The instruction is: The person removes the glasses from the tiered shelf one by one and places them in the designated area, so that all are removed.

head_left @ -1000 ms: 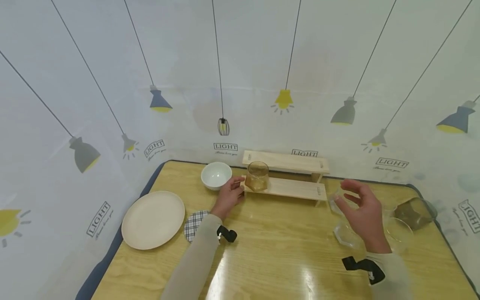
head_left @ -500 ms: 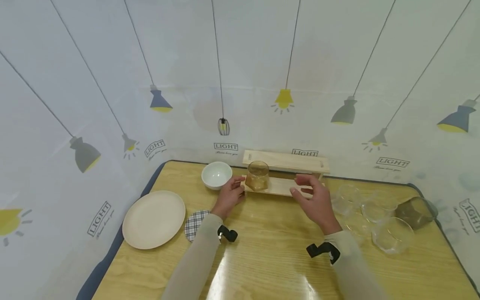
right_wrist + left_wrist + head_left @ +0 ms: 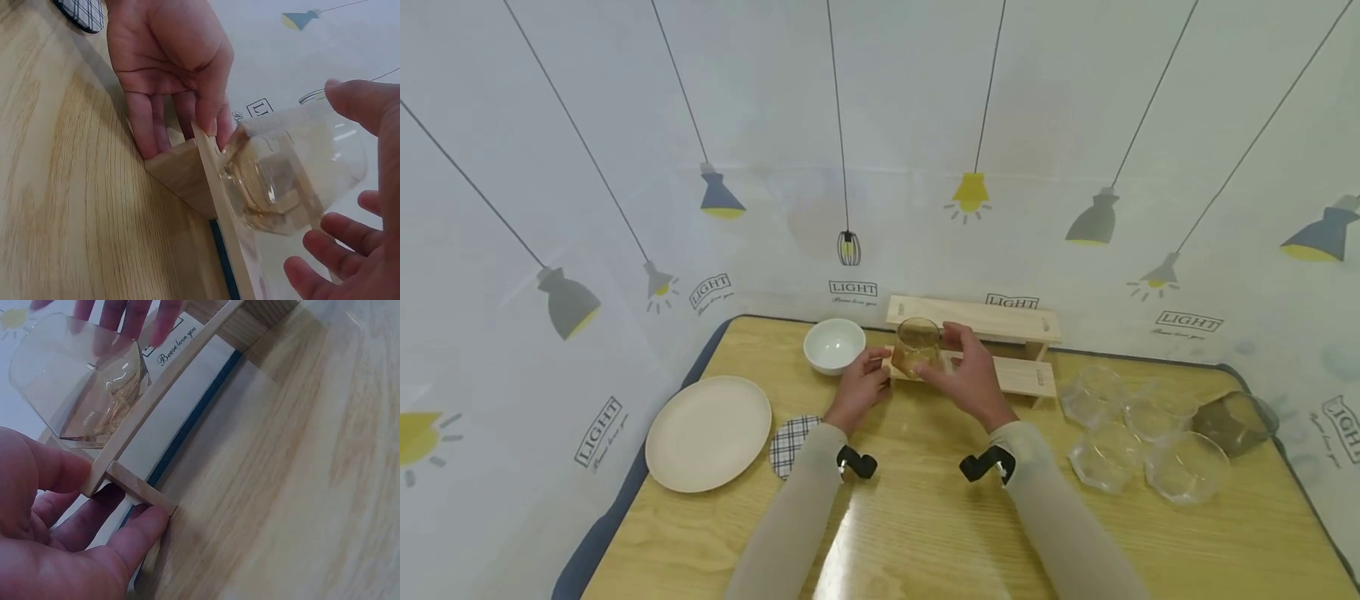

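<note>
An amber glass (image 3: 917, 343) with a faceted base stands upright on the left part of the lower wooden shelf (image 3: 1015, 375). My left hand (image 3: 859, 390) holds the left end of that shelf. In the left wrist view, one fingertip presses the board (image 3: 134, 419) from above while others rest against its leg (image 3: 142, 487). My right hand (image 3: 972, 377) is spread around the glass's right side, thumb in front and fingers behind. In the right wrist view, its loosely bent fingers (image 3: 337, 240) stand apart beside the glass (image 3: 281, 175).
Several clear glasses (image 3: 1105, 457) and a dark grey glass (image 3: 1234, 423) stand at the right. A white bowl (image 3: 835, 346), a cream plate (image 3: 709, 433) and a checked coaster (image 3: 792, 446) are at the left. The upper shelf (image 3: 973, 317) rises behind, against the printed wall.
My right hand has moved left from beside the clear glasses, across the lower shelf, to the amber glass. My left hand has stayed at the shelf's end.
</note>
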`<state>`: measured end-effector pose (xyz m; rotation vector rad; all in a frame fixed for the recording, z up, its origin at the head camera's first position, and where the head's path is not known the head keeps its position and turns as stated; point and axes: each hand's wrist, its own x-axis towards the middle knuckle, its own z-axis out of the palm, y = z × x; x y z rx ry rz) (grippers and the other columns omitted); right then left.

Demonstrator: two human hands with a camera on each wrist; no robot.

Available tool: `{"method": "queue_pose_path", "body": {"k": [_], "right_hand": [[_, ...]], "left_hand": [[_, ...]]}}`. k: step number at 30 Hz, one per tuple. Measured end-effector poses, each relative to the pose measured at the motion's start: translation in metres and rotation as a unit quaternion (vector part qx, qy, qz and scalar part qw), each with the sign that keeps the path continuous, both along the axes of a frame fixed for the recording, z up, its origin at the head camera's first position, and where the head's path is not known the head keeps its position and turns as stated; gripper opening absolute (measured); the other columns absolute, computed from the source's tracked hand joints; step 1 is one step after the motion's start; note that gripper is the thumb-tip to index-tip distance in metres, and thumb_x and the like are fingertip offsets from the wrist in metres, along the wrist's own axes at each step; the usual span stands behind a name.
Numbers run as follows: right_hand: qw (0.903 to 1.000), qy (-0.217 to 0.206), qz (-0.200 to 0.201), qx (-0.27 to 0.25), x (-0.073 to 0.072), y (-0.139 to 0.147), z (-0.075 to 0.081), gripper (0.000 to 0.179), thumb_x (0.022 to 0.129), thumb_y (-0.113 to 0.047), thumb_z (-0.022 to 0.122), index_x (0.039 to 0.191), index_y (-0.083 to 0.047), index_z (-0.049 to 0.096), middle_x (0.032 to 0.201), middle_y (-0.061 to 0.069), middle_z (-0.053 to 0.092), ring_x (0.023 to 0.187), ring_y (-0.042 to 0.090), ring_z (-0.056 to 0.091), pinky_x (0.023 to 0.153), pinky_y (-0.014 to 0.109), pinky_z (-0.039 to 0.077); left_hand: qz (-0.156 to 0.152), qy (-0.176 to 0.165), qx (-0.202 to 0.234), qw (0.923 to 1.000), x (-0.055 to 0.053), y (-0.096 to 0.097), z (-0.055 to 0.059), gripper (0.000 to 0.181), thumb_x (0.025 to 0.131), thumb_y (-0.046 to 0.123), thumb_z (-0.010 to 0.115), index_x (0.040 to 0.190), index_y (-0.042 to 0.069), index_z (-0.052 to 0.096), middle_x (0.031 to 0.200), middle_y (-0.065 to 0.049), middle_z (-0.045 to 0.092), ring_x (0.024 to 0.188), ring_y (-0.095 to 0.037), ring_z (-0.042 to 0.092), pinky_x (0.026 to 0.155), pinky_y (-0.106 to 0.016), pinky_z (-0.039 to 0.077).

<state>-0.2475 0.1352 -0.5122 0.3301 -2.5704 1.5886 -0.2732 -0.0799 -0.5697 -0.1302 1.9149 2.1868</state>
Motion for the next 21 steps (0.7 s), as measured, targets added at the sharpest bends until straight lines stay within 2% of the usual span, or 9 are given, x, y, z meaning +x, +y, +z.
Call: {"method": "queue_pose_path", "body": {"k": [7, 12, 17, 21], "right_hand": [[0.9995, -0.005, -0.005, 0.029, -0.013, -0.016, -0.004, 0.097, 0.084, -0.050, 0.088, 0.162, -0.016, 0.040, 0.149, 0.014, 0.055, 0.138, 0.033, 0.054, 0.111, 0.055, 0.052], [0.9996, 0.007, -0.003, 0.027, -0.017, -0.020, -0.005, 0.091, 0.085, -0.039, 0.089, 0.159, -0.011, 0.043, 0.144, 0.016, 0.056, 0.135, 0.034, 0.055, 0.112, 0.052, 0.052], [0.9998, -0.002, 0.000, 0.017, -0.015, -0.019, -0.003, 0.088, 0.086, -0.039, 0.089, 0.157, -0.012, 0.045, 0.147, 0.016, 0.054, 0.137, 0.035, 0.055, 0.113, 0.053, 0.051], [0.9998, -0.016, -0.003, 0.015, -0.008, -0.015, -0.002, 0.085, 0.088, -0.037, 0.088, 0.157, -0.013, 0.045, 0.146, 0.015, 0.053, 0.136, 0.034, 0.054, 0.112, 0.054, 0.051]], "left_hand": [[-0.004, 0.000, -0.013, 0.9999, 0.000, 0.001, 0.000, 0.035, 0.107, 0.006, 0.054, 0.141, 0.010, 0.058, 0.145, -0.019, 0.058, 0.119, -0.022, 0.060, 0.102, -0.043, 0.057], [-0.004, 0.001, -0.018, 0.9998, -0.001, 0.002, 0.000, 0.035, 0.107, 0.005, 0.054, 0.141, 0.010, 0.058, 0.145, -0.018, 0.057, 0.121, -0.022, 0.059, 0.105, -0.045, 0.056], [0.001, 0.005, -0.026, 0.9996, -0.001, 0.001, 0.000, 0.034, 0.107, 0.007, 0.054, 0.141, 0.011, 0.059, 0.145, -0.017, 0.058, 0.123, -0.023, 0.059, 0.105, -0.046, 0.056], [-0.001, 0.009, -0.031, 0.9995, 0.000, 0.001, -0.002, 0.033, 0.107, 0.007, 0.054, 0.140, 0.011, 0.059, 0.147, -0.018, 0.058, 0.123, -0.023, 0.059, 0.102, -0.043, 0.057]]}}
